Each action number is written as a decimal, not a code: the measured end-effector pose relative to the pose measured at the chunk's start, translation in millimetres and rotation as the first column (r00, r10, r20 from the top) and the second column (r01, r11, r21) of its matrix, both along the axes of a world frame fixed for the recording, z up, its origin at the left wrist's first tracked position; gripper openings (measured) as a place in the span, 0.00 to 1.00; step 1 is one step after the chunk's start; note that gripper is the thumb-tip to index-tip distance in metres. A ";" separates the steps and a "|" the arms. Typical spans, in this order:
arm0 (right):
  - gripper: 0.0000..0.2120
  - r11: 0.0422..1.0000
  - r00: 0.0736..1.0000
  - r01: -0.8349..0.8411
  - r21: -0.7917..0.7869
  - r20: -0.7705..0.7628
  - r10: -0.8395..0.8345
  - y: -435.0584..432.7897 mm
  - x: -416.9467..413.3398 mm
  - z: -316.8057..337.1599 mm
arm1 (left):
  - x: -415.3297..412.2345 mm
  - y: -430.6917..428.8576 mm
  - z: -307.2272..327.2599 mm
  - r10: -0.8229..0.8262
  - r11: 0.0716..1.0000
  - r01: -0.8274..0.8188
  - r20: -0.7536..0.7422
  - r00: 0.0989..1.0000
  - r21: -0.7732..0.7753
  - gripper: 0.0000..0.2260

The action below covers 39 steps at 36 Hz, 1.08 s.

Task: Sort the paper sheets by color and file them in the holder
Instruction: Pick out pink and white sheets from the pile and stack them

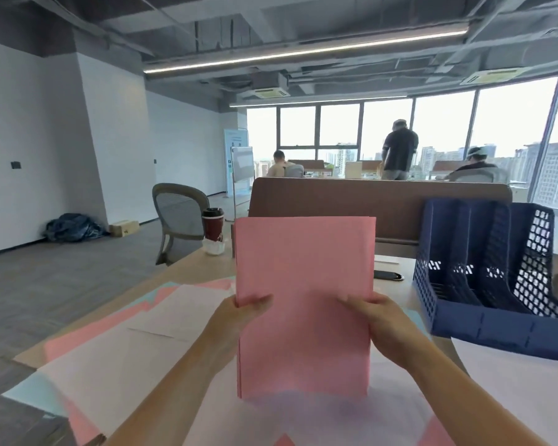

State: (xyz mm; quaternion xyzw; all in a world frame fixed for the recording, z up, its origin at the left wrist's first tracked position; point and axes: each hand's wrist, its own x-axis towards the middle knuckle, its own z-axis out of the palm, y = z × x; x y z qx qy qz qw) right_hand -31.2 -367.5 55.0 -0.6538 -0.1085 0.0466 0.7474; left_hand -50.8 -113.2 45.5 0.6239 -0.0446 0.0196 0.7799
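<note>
- Pink stack (pixel 305 284) stands upright, bottom edge on the bench (pixel 203 262), left of the blue holder (pixel 484 278).
- Left hand (pixel 239 312) and right hand (pixel 379 315) each pinch a side edge, thumbs in front.
- Likely light and floppy, and the sheets may slide apart.
- Best held at both edges, low down.
- White, pink and pale blue loose sheets (pixel 161 320) lie on the bench.

Two bare forearms show at either side of the pink paper stack (pixel 305 300), with bare wrists and bare hands. The left hand (pixel 237 317) lies at the stack's left edge, the right hand (pixel 380 320) at its right edge. Both arms are slender and smooth, uncovered as far as they show below the stack; any sleeve higher up is out of view.
</note>
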 end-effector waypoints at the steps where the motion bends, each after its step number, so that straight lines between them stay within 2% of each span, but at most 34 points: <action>1: 0.14 1.000 1.000 -0.016 -0.005 -0.016 0.016 0.5 -0.5 -5.0 | 0.7 -1.6 -3.9 -0.001 1.000 0.000 -0.013 1.000 -0.018 0.14; 5: 0.15 1.000 1.000 0.018 -0.025 -0.013 -0.019 3.6 4.2 -13.2 | 3.9 -10.2 -0.6 0.013 1.000 -0.013 0.003 1.000 -0.017 0.15; 10: 0.11 0.995 0.996 0.095 -0.010 0.000 -0.095 -2.7 10.9 -11.6 | 12.6 -17.8 -0.2 0.042 0.999 -0.042 0.057 0.998 0.005 0.19; 15: 0.14 0.987 0.992 0.095 -0.132 -0.074 -0.105 -7.1 6.4 -39.5 | 5.4 -22.1 -25.1 0.004 1.000 -0.004 -0.031 1.000 0.010 0.15; 17: 0.12 0.978 0.989 0.112 -0.174 -0.074 -0.126 -6.5 4.3 -47.0 | 4.6 -22.2 -30.5 0.007 1.000 -0.006 -0.061 0.998 0.013 0.16; 24: 0.06 0.978 0.982 0.176 -0.111 -0.047 -0.182 -3.2 4.9 -39.1 | 10.9 -24.9 -20.7 0.153 0.971 -0.153 0.015 0.988 0.185 0.15; 26: 0.07 0.970 0.978 0.181 -0.159 -0.071 -0.195 -0.2 2.3 -47.3 | 7.4 -25.0 -26.9 0.161 0.956 -0.158 0.007 0.987 0.247 0.16; 30: 0.11 0.952 0.963 0.210 -0.223 -0.120 -0.240 8.7 -4.8 -60.0 | -1.4 -21.6 -40.6 0.175 0.954 -0.164 -0.024 0.984 0.251 0.09; 34: 0.10 0.923 0.955 0.268 -0.277 -0.055 -0.293 9.5 -19.6 -48.0 | -8.4 -27.3 -31.7 0.142 0.946 -0.145 0.031 0.989 0.288 0.13; 36: 0.07 0.904 0.941 0.311 -0.293 -0.041 -0.337 1.5 -30.6 -40.3 | -14.2 -36.4 -22.7 0.079 0.930 -0.107 0.093 0.993 0.352 0.11; 39: 0.11 0.861 0.912 0.377 -0.342 -0.024 -0.409 -19.1 -49.6 -29.0 | -23.0 -53.7 -11.9 0.013 0.891 -0.081 0.153 0.988 0.446 0.06</action>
